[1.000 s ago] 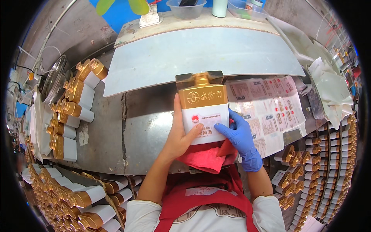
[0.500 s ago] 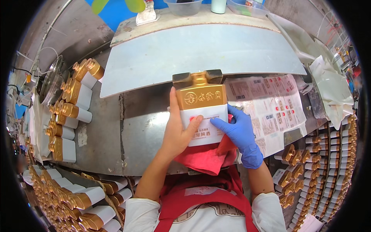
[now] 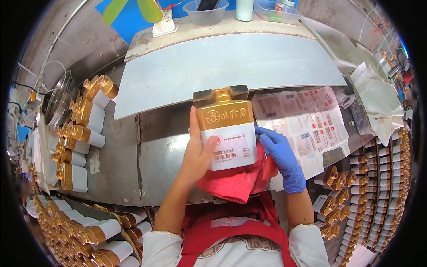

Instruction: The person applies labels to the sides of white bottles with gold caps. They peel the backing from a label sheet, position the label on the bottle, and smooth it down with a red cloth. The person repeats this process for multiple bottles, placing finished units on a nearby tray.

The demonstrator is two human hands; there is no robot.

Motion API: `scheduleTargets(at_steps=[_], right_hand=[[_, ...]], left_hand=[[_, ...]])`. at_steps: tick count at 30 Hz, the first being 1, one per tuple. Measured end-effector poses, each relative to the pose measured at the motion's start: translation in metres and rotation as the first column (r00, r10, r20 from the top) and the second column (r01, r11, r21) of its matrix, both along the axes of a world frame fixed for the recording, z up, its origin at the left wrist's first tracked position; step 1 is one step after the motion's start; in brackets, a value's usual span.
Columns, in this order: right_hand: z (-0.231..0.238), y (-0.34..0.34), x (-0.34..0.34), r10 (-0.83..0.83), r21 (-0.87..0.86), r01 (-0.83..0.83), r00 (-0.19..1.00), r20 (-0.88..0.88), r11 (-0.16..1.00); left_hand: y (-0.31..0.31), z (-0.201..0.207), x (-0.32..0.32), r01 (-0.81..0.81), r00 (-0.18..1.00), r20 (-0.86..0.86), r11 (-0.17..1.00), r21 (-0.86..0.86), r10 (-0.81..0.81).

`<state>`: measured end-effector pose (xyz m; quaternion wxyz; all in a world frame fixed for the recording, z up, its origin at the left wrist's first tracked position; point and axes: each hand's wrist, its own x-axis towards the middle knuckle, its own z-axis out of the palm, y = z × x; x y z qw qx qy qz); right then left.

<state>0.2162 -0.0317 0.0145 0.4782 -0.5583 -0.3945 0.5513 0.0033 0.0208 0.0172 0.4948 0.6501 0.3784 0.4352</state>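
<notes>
Holding one bottle (image 3: 228,130) | one left hand (image 3: 199,155) | one right hand (image 3: 281,155) alongside

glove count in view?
1. The blue glove is on the right hand, beside the right edge of the gold-and-white bottle. The left hand is bare. Another could be hidden in the clutter around the table.

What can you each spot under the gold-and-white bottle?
Past the lower edge of the gold-and-white bottle, a red cloth shows; a dark support shows beside the neck. The bottle hides whatever lies directly beneath its body, including how far the cloth reaches.
</notes>
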Motion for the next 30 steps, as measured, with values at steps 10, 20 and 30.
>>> scheduleTargets(at_steps=[10,20,30], right_hand=[[0.016,-0.007,-0.026,-0.043,-0.026,0.051,0.972,0.232,0.998],[0.013,-0.008,-0.029,-0.060,-0.034,0.069,0.975,0.215,0.997],[0.021,0.006,-0.031,-0.042,-0.038,0.046,0.995,0.088,0.998]], left_hand=[[0.000,0.001,0.003,-0.039,0.989,-0.137,0.996,0.076,0.049],[0.000,0.001,0.002,-0.084,0.972,-0.206,0.985,0.148,0.113],[-0.002,-0.003,-0.004,-0.023,0.992,-0.126,0.998,0.055,0.030]])
